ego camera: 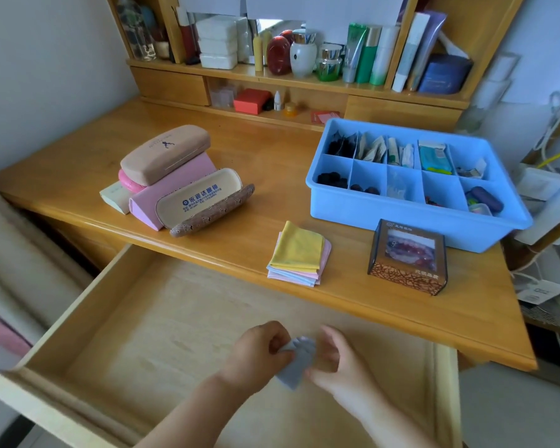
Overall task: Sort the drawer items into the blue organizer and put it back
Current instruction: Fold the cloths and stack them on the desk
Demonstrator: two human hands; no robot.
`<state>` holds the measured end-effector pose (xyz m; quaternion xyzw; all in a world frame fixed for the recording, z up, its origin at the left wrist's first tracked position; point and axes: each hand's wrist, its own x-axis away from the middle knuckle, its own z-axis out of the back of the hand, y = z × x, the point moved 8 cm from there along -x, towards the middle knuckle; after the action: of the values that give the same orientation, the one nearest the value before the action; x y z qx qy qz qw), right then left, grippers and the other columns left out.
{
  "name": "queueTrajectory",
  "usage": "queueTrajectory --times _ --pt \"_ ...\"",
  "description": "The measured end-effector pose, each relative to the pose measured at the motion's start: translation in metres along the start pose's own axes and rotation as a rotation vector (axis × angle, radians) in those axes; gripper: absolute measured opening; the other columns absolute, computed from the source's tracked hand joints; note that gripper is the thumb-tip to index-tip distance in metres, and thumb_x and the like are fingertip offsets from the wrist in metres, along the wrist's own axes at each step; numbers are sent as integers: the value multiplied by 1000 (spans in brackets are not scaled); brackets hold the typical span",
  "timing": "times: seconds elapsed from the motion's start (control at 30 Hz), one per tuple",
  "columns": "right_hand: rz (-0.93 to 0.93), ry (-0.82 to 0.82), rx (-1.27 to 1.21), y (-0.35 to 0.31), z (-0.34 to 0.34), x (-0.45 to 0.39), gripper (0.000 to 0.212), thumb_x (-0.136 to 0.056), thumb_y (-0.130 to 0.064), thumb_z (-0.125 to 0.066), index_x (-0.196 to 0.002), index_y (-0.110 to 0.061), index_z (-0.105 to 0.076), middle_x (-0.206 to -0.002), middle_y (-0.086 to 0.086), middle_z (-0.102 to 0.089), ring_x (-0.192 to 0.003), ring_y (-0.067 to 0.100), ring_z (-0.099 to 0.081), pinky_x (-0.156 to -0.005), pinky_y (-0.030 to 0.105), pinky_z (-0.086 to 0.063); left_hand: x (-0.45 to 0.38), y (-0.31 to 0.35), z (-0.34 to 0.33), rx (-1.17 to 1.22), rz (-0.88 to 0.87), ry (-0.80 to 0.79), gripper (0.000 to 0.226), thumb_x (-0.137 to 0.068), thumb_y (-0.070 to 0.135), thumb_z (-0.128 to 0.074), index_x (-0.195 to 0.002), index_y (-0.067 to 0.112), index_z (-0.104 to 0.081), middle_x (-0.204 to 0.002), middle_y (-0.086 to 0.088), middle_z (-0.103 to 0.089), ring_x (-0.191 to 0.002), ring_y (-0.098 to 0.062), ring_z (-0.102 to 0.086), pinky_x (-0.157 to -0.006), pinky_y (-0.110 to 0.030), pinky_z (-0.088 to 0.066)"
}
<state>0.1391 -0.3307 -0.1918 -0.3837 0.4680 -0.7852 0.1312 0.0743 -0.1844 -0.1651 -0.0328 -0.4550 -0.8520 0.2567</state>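
Observation:
Over the open wooden drawer (136,321), my left hand (261,352) and my right hand (337,367) both pinch a small grey cloth (296,362) between them. The blue organizer (411,218) stands on the desk at the right, its compartments holding small dark items, packets and tubes. A stack of folded cloths (299,255), yellow on top, lies on the desk in front of it. A small brown box (408,258) with a window stands beside the organizer's front wall.
A pile of glasses cases (175,176) and a pink box sits on the desk's left half. Shelves at the back hold bottles, jars and books. Cables and white boxes crowd the right side beyond the desk edge.

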Motion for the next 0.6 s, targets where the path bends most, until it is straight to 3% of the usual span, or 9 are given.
queueTrajectory --times 0.07,0.13,0.27,0.4,0.5,0.6 --pt "65 -54 -122 -19 3 9 63 -74 1 -75 -128 -20 -48 -118 -1 -60 -107 13 -58 -92 28 -48 17 17 14 185 -55 34 26 -76 5 -71 -74 21 -51 -57 10 -47 -52 -4 -37 -53 -19 -33" --pt "129 -90 -246 -44 6 23 43 -80 7 -67 -118 -11 -57 -100 12 -71 -89 17 -66 -82 28 -51 31 36 28 335 -100 66 28 -77 1 -70 -83 17 -48 -57 9 -49 -54 -9 -40 -52 -20 -34" --pt "329 28 -314 -107 31 44 35 -85 2 -64 -105 -24 -54 -84 13 -71 -75 21 -68 -68 30 -53 43 87 66 573 -237 140 25 -84 7 -64 -82 20 -43 -63 1 -50 -55 -11 -42 -50 -18 -33" --pt "450 247 -229 -164 63 29 34 -82 -2 -68 -93 -27 -48 -67 5 -67 -59 16 -63 -56 23 -48 11 130 104 285 -288 330 29 -86 0 -58 -70 23 -51 -53 9 -43 -43 -3 -31 -40 -14 -24" --pt "405 361 -32 -187 77 0 34 -82 -18 -71 -101 -28 -45 -73 1 -68 -59 9 -62 -52 16 -44 -24 148 120 70 -287 385 27 -86 6 -57 -71 28 -55 -66 12 -54 -45 -3 -41 -42 -11 -30" --pt "320 389 190 -188 74 -25 37 -83 -25 -70 -108 -28 -42 -83 -3 -62 -63 4 -57 -50 15 -38 -51 140 118 -141 -257 392 14 -87 13 -57 -83 26 -59 -83 8 -60 -59 -6 -47 -52 -13 -36"
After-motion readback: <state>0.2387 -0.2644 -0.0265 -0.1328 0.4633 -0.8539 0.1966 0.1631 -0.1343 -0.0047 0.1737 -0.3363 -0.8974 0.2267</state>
